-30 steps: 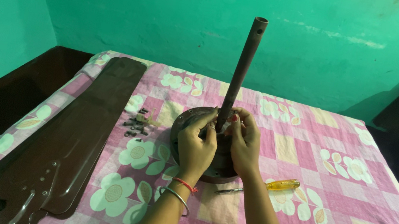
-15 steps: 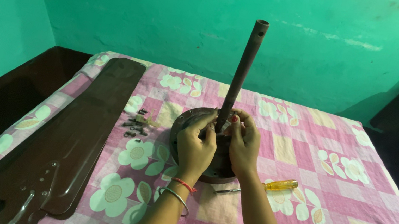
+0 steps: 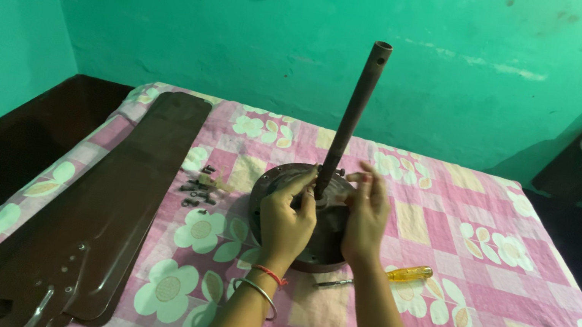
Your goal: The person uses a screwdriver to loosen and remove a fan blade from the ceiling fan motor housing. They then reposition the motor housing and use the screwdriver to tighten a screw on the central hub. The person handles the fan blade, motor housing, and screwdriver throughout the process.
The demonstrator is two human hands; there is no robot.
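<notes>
The left hand (image 3: 288,221) pinches the base of the upright brown metal rod (image 3: 352,115), while the right hand (image 3: 366,217) hovers beside it, fingers loosely spread. The rod rises from a round dark-brown motor housing (image 3: 316,252) on the pink floral bedsheet (image 3: 487,293), between stacked brown fan blades (image 3: 98,219) and a yellow-handled screwdriver (image 3: 397,274).

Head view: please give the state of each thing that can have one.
Fan motor: lying flat on the cloth.
Down rod: standing up, slightly tilted.
Fan blades: detached, stacked flat.
Screws: loose, in a small pile.
Screwdriver: lying unused.
Left hand: fingers at rod base.
Right hand: fingers at rod base.
</notes>
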